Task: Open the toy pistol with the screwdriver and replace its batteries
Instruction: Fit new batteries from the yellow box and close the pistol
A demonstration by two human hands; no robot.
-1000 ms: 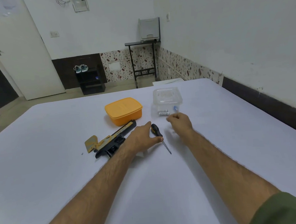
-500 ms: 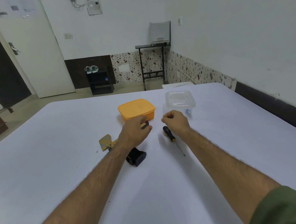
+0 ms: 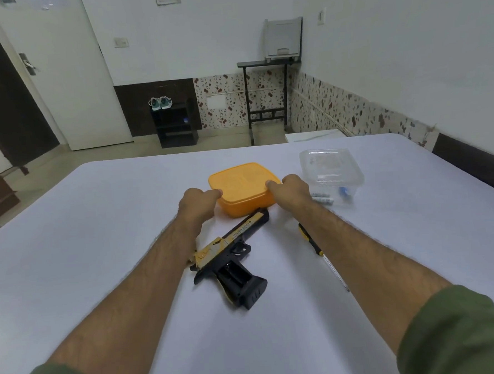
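1. Two hands reach the orange lidded box [image 3: 241,191] at 12 o'clock on the white tabletop [image 3: 97,225].
2. Left hand [image 3: 196,200] touches its 9 o'clock edge, right hand [image 3: 290,188] its 3 o'clock edge; both grips curl against the lid, and I cannot tell whether they clamp it.
3. Toy pistol [image 3: 230,257] lies flat between the forearms, muzzle touching the box.
4. Screwdriver [image 3: 320,251] lies at the pistol's 3 o'clock, partly under the right forearm.
5. Clear plastic container [image 3: 331,173] with batteries [image 3: 323,199] sits at the box's 3 o'clock.

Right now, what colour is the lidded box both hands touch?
Orange plastic box, clearest in the head view.
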